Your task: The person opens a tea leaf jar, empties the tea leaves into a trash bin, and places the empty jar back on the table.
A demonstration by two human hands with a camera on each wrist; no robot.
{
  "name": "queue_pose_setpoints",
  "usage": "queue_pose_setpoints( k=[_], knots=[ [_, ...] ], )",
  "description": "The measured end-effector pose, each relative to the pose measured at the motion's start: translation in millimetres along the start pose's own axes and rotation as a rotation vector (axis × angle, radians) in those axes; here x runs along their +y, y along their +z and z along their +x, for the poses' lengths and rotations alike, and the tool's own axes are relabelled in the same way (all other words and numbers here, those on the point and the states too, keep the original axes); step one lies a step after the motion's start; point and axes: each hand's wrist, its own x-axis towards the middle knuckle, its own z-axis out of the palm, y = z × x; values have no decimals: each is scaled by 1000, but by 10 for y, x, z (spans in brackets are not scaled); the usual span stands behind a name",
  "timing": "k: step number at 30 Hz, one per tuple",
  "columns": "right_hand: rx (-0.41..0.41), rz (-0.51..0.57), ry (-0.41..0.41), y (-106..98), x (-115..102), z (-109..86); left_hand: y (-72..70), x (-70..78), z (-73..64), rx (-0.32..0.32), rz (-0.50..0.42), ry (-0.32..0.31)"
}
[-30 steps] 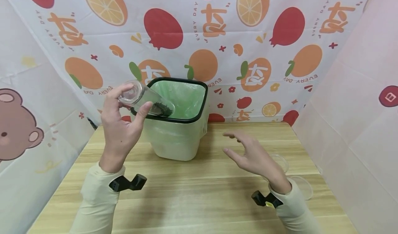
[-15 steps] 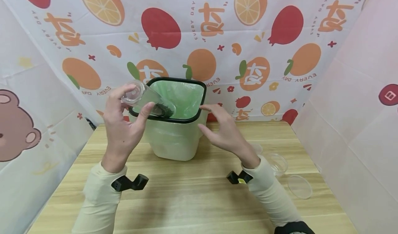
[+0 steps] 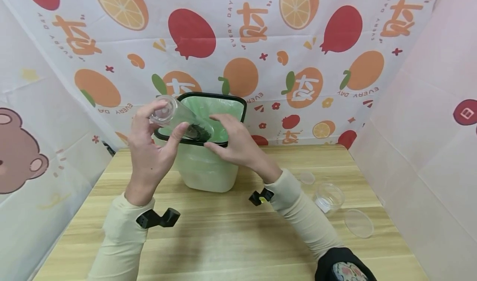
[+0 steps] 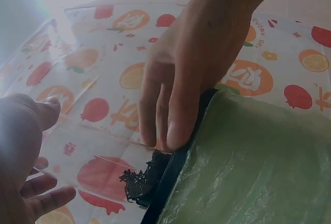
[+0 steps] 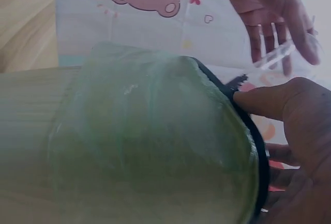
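Observation:
My left hand grips a clear plastic cup by its base end, tilting its mouth down over the near-left rim of a bin. Dark shredded leaves, perhaps tea, lie inside near the mouth. The pale bin has a black rim and a green liner bag. Above the bin's opening, my right hand reaches to the cup's mouth with thumb and fingers apart. In the left wrist view, the right hand's fingers point down beside the leaves; whether they touch the cup, I cannot tell.
On the wooden table, to the right, lie a small clear disc, a clear round container and a larger clear lid. Fruit-printed cloth hangs behind the bin.
My right hand has moved left, from above the table on the right to the cup's mouth over the bin. The left hand and the tilted cup have barely shifted.

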Motion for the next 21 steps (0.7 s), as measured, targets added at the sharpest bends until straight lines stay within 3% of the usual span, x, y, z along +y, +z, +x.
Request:
queue_pose_setpoints(
  k=[10,21],
  knots=[
    [-40,-53,24,92,-63,190,18,-14,-4,-20,20,11],
    [-54,-96,64,156,-53,169,47,-15,-11,-43,36,11]
  ],
)
